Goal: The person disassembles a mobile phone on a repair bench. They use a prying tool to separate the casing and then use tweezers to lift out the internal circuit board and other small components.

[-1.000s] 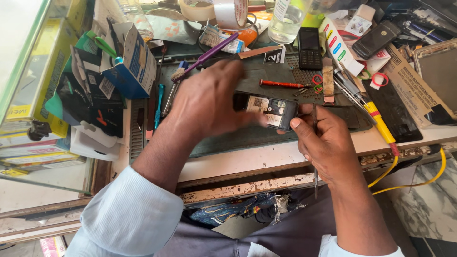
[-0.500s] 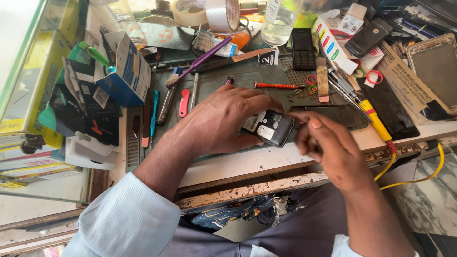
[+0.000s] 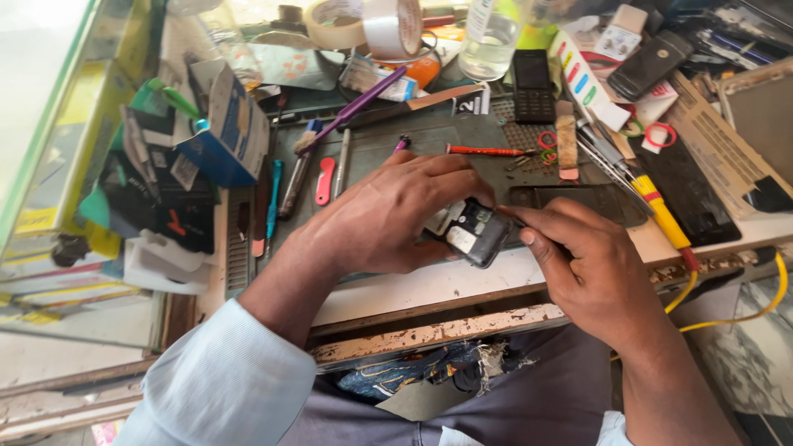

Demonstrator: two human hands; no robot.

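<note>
My left hand [image 3: 388, 211] grips a small opened mobile phone [image 3: 472, 231], back side up with its insides showing, near the front edge of the work mat [image 3: 462, 140]. My right hand [image 3: 591, 264] is beside it on the right, fingers pinched at the phone's upper right corner. Whether a thin tool sits in that pinch I cannot tell. A dark phone cover [image 3: 578, 198] lies flat just behind my right hand.
The bench is crowded: tape rolls [image 3: 388, 23], a purple brush [image 3: 351, 111], a red-handled screwdriver [image 3: 487, 151], a black keypad phone [image 3: 533, 84], a yellow-handled tool [image 3: 661, 216] with a yellow cable, a blue box [image 3: 227, 132], and a glass case on the left [image 3: 49, 124].
Both hands and the phone have shifted slightly right and toward the bench edge. My right hand rose from below the edge to the phone's corner. The camera has moved closer.
</note>
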